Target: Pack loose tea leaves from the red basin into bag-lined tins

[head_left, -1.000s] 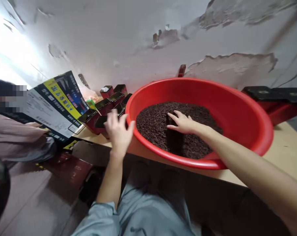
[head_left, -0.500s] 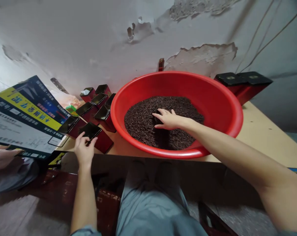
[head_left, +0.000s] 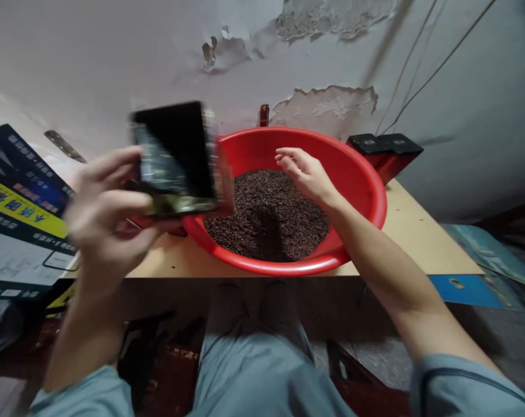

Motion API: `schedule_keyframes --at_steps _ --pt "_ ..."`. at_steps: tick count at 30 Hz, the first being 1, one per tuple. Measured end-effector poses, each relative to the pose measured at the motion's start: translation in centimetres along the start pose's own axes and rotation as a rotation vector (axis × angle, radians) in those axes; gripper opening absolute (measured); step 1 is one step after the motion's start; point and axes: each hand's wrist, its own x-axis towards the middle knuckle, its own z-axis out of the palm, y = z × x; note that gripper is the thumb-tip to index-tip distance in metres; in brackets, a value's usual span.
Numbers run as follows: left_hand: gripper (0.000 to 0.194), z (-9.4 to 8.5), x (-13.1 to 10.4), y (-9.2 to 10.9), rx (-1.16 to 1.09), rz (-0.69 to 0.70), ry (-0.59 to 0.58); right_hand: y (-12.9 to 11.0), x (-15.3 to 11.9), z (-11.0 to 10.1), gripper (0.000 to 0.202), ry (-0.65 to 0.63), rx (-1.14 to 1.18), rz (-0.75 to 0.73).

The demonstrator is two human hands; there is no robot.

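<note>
My left hand (head_left: 110,214) is closed around a red tin (head_left: 175,159) and holds it up left of the basin. The tin's dark square end faces me, shiny along its lower left part and blurred by motion. Over the large red plastic basin (head_left: 362,220), my right hand (head_left: 303,174) hangs with its fingers loosely bent and nothing visible in them. Below it lies a heap of dark, dry, tea-like leaves (head_left: 262,220) with a shaded hollow in the middle. More red tins behind my left hand are mostly hidden.
The basin stands on a light wooden table (head_left: 427,249). Two red tins with black tops (head_left: 382,145) are right of the basin by the wall. A large printed carton with a yellow band (head_left: 19,202) stands at the left. The wall (head_left: 115,52) behind is peeling.
My left hand has lifted the tin from the table's left side, up and toward me. My right hand has risen off the leaves, its fingers drawn closer together. The view has turned slightly right.
</note>
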Motion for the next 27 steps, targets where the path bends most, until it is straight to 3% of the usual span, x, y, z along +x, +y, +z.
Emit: schedule_keyframes --at_steps 2,4,6,9,10,12,14,16,18,20,21,24,27 --pt "0.017 4.9 1.8 -2.1 -0.060 0.148 -0.156 -0.5 0.0 -1.0 0.085 0.109 0.121 0.020" --pt "0.018 9.1 3.0 -3.0 -0.170 0.025 -0.346 -0.9 -0.3 -2.3 0.092 0.128 0.135 0.027" --pt "0.025 12.2 3.6 -3.1 -0.276 -0.142 -0.542 -1.2 -0.8 -3.9 0.100 -0.013 0.092 0.043" --pt "0.035 14.9 3.9 -3.4 -0.464 -0.260 -0.643 -1.4 -1.2 -5.8 0.112 -0.403 0.118 0.043" --pt "0.038 15.3 3.9 -3.7 -0.527 -0.268 -0.643 -1.4 -1.3 -6.1 0.107 -0.491 0.155 0.031" --pt "0.039 15.6 3.8 -4.8 -0.604 -0.288 -0.619 -1.3 -1.2 -6.3 0.083 -0.535 0.209 0.018" --pt "0.038 15.3 3.7 -6.2 -0.515 -0.366 -0.586 -0.8 -1.1 -6.3 0.070 -0.462 0.228 0.040" --pt "0.038 15.0 3.2 -7.5 -0.301 -0.485 -0.711 -0.2 -1.1 -6.4 0.070 -0.339 0.253 0.071" --pt "0.030 15.4 2.3 -8.3 -0.162 -0.607 -1.120 0.5 -1.1 -6.8 0.070 -0.196 0.300 0.092" --pt "0.025 16.8 1.0 -8.6 -0.229 -0.723 -1.652 1.1 -1.2 -7.3 0.071 -0.067 0.334 0.093" --pt "0.025 17.9 0.3 -8.6 -0.277 -0.773 -1.829 1.3 -1.3 -7.4 0.071 -0.010 0.332 0.087" --pt "0.026 21.2 -1.5 -8.5 -0.248 -0.886 -1.969 1.8 -1.2 -7.5 0.070 0.145 0.256 0.056" --pt "0.027 23.1 -2.2 -8.5 -0.234 -0.888 -1.931 2.0 -1.1 -7.5 0.071 0.235 0.198 0.017"
